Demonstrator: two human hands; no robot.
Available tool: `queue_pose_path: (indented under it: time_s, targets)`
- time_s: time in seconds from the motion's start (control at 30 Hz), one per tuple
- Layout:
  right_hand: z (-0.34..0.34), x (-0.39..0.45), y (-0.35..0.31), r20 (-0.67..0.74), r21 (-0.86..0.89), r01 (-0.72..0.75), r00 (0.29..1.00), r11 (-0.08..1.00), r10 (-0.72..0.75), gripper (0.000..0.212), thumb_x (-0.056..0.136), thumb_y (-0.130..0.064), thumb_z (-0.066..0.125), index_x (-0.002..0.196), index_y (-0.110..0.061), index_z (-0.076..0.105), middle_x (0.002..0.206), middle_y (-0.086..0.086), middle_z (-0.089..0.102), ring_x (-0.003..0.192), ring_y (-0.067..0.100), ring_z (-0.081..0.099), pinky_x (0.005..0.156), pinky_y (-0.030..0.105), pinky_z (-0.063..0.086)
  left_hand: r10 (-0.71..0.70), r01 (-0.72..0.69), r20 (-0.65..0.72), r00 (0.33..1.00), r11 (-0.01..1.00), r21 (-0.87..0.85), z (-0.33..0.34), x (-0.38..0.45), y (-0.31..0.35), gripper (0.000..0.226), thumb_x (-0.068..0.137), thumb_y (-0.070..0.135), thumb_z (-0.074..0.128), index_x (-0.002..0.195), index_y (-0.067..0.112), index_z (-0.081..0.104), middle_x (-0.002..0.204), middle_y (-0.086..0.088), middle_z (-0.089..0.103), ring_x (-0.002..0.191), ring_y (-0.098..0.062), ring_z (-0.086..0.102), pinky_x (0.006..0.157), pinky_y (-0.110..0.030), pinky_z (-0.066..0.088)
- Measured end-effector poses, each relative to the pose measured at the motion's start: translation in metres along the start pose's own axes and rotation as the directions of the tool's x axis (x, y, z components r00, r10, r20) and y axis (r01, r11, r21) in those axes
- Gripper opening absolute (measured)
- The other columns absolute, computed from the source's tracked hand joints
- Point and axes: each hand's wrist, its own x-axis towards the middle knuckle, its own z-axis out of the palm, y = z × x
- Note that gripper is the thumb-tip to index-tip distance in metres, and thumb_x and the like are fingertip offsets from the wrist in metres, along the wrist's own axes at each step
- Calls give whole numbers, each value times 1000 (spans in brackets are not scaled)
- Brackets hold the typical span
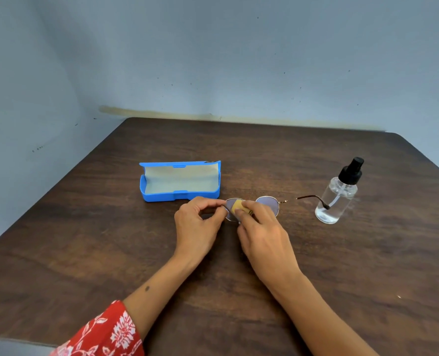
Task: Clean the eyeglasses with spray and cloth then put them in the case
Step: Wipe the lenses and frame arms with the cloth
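I'm wiping: left hand (199,219) pinches the glasses (267,205), right hand (260,227) pinches the cloth (236,207). Next, the other lens, toward three o'clock.

Soft, even, dimmish light, faint shadows, slightly soft focus, and wide-angle bending at the table (85,227) edges.

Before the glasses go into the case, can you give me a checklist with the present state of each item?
1. Case open, with its lined inside free: ok.
2. Left hand holds the eyeglasses at the rim: ok.
3. Right hand presses the yellow cloth on one lens: ok.
4. Both lenses wiped clean: cannot tell.
5. Temple arms folded for the case: not ok, one arm points toward the spray bottle.
6. Spray bottle upright, away from the hands: ok.
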Motion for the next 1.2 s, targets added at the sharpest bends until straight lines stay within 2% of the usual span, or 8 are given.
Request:
queue_pose_path:
  time_s: [0.17,0.3,0.53,0.67,0.8,0.9,1.0,1.2]
  targets:
    - [1,-3,-6,-23,7,72,997,997,-72,30,76,-14,43,87,-5,70,92,7,65,78,22,61,53,26,51,-18,17,-21,1000,999,-34,0,0,-2,27,74,9,73,74,36,70,79,12,71,78,-3,67,75,-22,53]
    - [2,2,0,3,-64,1,1000,998,-1,30,78,-10,46,98,-3,69,102,9,64,87,21,60,48,25,52,-16,15,-9,1000,999,-48,0,0,-2,24,74,8,73,79,31,72,80,9,71,78,-3,67,77,-25,55]
    - [0,-2,-6,22,-11,77,997,997,-77,37,76,-14,40,96,-5,69,96,7,65,82,22,62,56,28,55,3,-3,-2,1000,999,-33,-1,-1,-2,19,76,12,73,81,30,72,81,13,69,81,1,64,75,-16,51]
    - [1,6,2,49,-60,12,999,998,-9,42,79,-14,37,106,-2,66,109,11,63,94,23,61,53,27,56,25,-24,16,1000,999,-45,-1,-1,1,25,76,11,74,78,36,69,79,17,68,78,6,63,72,-9,49]
    - [3,5,0,36,-42,38,999,998,-36,43,80,-13,36,108,-3,67,110,9,64,99,22,61,65,26,56,39,-39,7,999,998,-45,0,-2,-1,27,75,9,73,78,35,70,80,15,69,79,3,64,76,-15,51]
    - [3,1,-1,25,-12,79,997,997,-79,40,78,-14,40,105,-5,69,104,5,65,97,17,57,68,24,55,54,-54,2,999,998,-36,1,-1,-3,30,74,10,74,76,39,69,81,14,70,81,1,65,78,-18,51]
    - [2,7,3,34,-65,30,999,997,-28,39,82,-15,40,108,-3,67,110,10,64,104,18,51,70,24,54,52,-51,14,999,998,-40,1,-1,-2,26,75,9,73,80,35,70,82,14,69,82,2,64,77,-17,51]
    - [4,3,-2,40,-58,96,995,994,-94,38,81,-14,41,105,-4,69,106,6,66,101,19,59,78,23,52,75,-75,-3,997,997,-18,2,0,-6,20,76,9,72,83,28,73,83,12,70,83,0,64,80,-20,51]
